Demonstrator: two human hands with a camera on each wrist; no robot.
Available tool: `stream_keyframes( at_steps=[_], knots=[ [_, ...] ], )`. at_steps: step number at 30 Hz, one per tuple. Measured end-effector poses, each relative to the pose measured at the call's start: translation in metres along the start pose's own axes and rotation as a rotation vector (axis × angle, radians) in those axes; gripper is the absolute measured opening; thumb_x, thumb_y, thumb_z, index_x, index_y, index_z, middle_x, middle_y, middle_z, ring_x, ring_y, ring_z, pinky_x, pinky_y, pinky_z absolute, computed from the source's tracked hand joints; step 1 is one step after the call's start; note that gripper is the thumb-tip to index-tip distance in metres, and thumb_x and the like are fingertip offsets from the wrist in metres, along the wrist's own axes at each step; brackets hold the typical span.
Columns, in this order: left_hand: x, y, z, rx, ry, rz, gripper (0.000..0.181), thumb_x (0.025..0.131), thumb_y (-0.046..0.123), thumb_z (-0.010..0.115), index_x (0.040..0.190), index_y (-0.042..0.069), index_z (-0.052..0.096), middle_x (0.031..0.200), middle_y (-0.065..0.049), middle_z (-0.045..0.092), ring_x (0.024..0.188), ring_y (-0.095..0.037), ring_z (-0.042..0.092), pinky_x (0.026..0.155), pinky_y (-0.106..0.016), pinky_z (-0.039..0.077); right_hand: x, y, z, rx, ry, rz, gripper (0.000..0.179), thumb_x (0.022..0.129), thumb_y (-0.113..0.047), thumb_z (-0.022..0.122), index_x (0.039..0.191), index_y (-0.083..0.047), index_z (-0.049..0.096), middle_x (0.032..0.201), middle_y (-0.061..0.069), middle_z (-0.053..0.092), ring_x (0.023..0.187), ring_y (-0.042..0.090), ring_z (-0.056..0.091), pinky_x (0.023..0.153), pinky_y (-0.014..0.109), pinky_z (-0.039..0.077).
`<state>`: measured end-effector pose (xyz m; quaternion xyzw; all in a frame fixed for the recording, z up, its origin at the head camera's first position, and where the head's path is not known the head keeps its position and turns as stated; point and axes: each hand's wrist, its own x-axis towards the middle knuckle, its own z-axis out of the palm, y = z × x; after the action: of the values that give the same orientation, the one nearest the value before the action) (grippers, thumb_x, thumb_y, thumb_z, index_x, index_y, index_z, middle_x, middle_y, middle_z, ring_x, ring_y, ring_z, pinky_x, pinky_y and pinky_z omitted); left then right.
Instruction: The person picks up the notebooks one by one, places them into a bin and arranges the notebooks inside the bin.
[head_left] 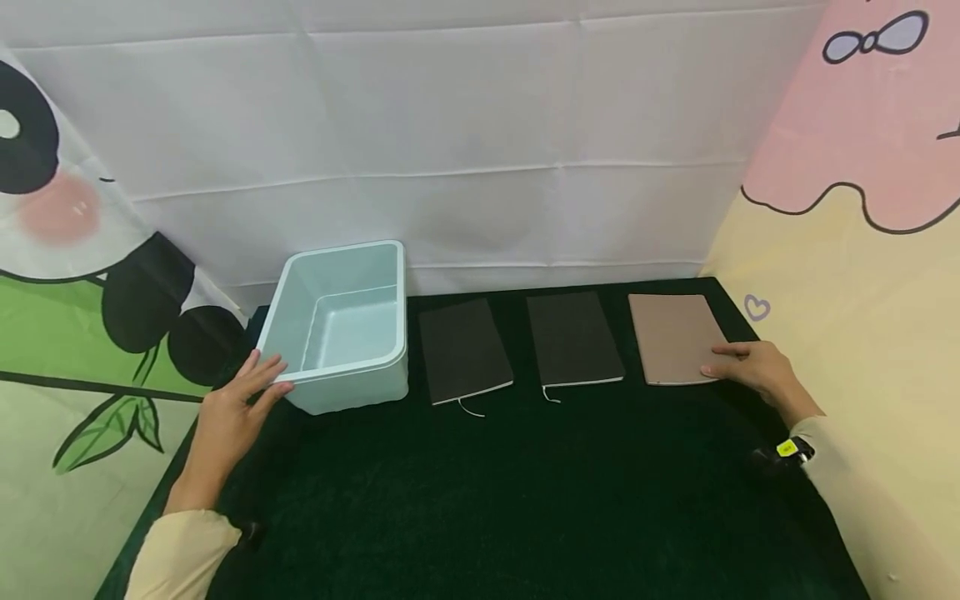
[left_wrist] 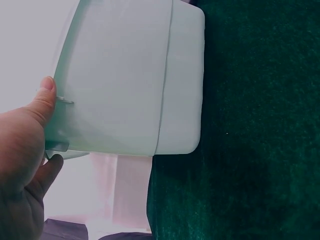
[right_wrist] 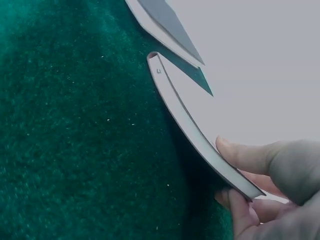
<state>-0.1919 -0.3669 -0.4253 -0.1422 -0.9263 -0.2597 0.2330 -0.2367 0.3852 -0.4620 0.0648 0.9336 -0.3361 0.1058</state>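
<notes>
A pale blue plastic bin [head_left: 348,379] stands at the left of the dark green cloth. My left hand [head_left: 236,408] holds its near left corner; in the left wrist view the thumb [left_wrist: 42,100] lies against the wall by the rim. At the right, a pinkish-tan notebook [head_left: 671,337] is pinched at its near right corner by my right hand [head_left: 757,371]. The right wrist view shows the thumb [right_wrist: 245,156] on its cover, fingers underneath, and the held corner bent up off the cloth.
Two black notebooks [head_left: 465,350] [head_left: 573,337] with white ribbon markers lie between the bin and the tan notebook. A white fabric backdrop [head_left: 480,125] rises behind the table, with printed cartoon sheets on both sides.
</notes>
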Motion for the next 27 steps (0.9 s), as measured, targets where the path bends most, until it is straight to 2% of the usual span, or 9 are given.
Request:
stream_keyframes(
  at_steps=[6, 12, 19, 21, 23, 25, 27],
  knots=[
    [0.001, 0.001, 0.002, 0.001, -0.004, -0.007, 0.041, 0.096, 0.018, 0.073, 0.135, 0.007, 0.067, 0.14, -0.017, 0.062, 0.142, -0.04, 0.044, 0.092, -0.066, 0.044, 0.0, 0.005, -0.002, 0.096, -0.015, 0.017, 0.081, 0.095, -0.043, 0.073, 0.147, 0.01, 0.043, 0.151, 0.046, 0.029, 0.132, 0.059, 0.037, 0.106, 0.068, 0.038],
    [0.001, 0.002, 0.001, 0.007, -0.014, -0.025, 0.041, 0.096, 0.02, 0.073, 0.135, 0.007, 0.067, 0.141, -0.016, 0.061, 0.143, -0.039, 0.044, 0.09, -0.066, 0.045, -0.001, 0.006, -0.002, 0.146, -0.029, 0.029, 0.08, 0.096, -0.041, 0.072, 0.149, 0.01, 0.041, 0.151, 0.045, 0.029, 0.132, 0.058, 0.04, 0.108, 0.066, 0.038],
    [0.0, 0.002, 0.0, 0.012, -0.015, -0.026, 0.041, 0.097, 0.02, 0.072, 0.135, 0.007, 0.067, 0.141, -0.016, 0.061, 0.14, -0.042, 0.046, 0.088, -0.067, 0.046, -0.003, 0.006, -0.001, 0.279, -0.051, 0.073, 0.08, 0.097, -0.039, 0.071, 0.154, 0.005, 0.036, 0.156, 0.041, 0.025, 0.138, 0.056, 0.039, 0.111, 0.059, 0.037],
    [0.0, 0.003, -0.001, 0.008, -0.018, -0.028, 0.041, 0.097, 0.021, 0.072, 0.135, 0.007, 0.067, 0.141, -0.017, 0.061, 0.14, -0.043, 0.046, 0.089, -0.068, 0.046, -0.004, 0.007, 0.0, 0.332, -0.043, 0.083, 0.08, 0.097, -0.039, 0.072, 0.155, 0.003, 0.036, 0.157, 0.038, 0.031, 0.133, 0.047, 0.051, 0.11, 0.054, 0.038],
    [0.0, 0.002, -0.001, 0.005, -0.017, -0.025, 0.041, 0.096, 0.021, 0.072, 0.135, 0.007, 0.067, 0.14, -0.017, 0.061, 0.14, -0.043, 0.046, 0.09, -0.068, 0.045, -0.004, 0.009, 0.002, 0.403, -0.029, 0.094, 0.083, 0.094, -0.039, 0.075, 0.155, 0.002, 0.037, 0.148, 0.03, 0.051, 0.12, 0.028, 0.064, 0.106, 0.045, 0.043],
    [0.0, 0.002, -0.001, 0.01, -0.013, -0.018, 0.041, 0.096, 0.02, 0.073, 0.135, 0.007, 0.067, 0.14, -0.017, 0.062, 0.14, -0.042, 0.046, 0.089, -0.067, 0.046, -0.004, 0.01, 0.004, 0.506, -0.016, 0.108, 0.084, 0.091, -0.036, 0.08, 0.154, 0.0, 0.039, 0.126, 0.012, 0.07, 0.102, 0.009, 0.069, 0.098, 0.034, 0.05],
    [0.001, 0.002, -0.001, 0.015, -0.009, -0.013, 0.041, 0.096, 0.02, 0.073, 0.134, 0.007, 0.067, 0.14, -0.016, 0.062, 0.14, -0.041, 0.046, 0.088, -0.065, 0.046, -0.005, 0.011, 0.005, 0.629, -0.008, 0.12, 0.08, 0.087, -0.031, 0.084, 0.152, -0.003, 0.045, 0.105, -0.01, 0.074, 0.089, -0.003, 0.068, 0.089, 0.024, 0.054]
  ],
)
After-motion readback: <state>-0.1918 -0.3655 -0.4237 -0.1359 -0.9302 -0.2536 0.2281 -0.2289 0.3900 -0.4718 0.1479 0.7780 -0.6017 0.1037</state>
